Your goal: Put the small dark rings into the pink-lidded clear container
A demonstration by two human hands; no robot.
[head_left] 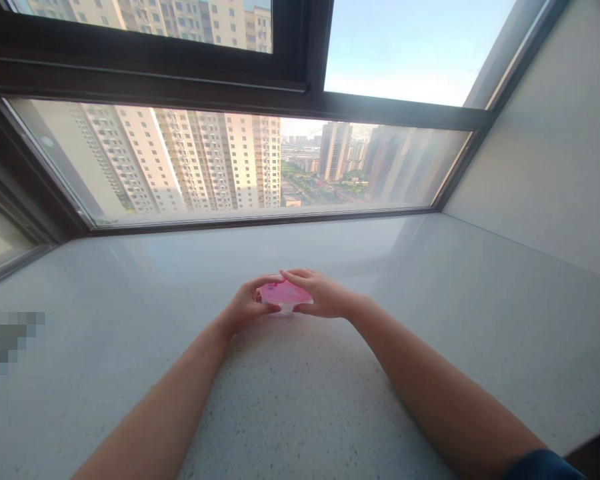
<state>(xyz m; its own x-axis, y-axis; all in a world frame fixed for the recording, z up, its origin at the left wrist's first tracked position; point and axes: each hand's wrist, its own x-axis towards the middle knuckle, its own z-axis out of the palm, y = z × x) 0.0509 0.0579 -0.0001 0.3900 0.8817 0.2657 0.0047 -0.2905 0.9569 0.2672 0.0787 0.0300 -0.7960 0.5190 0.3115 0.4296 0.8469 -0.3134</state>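
A small clear container with a pink lid [286, 291] is between my two hands, on or just above the pale speckled sill. My left hand [245, 303] is closed around its left side, with the thumb low at the front and the fingers curled over the lid's edge. From the right, my right hand [326, 294] grips it too, thumb at the lower front and fingers reaching across the top. A dark mark shows on the lid's left part, too small to make out. The container's back and much of its sides are hidden.
The speckled white window sill [290, 407] stretches out under my forearms. Beyond it stands a dark-framed window [260, 222] with tall buildings outside. A white wall [555, 153] rises at the right. A pixelated patch covers something at the left edge.
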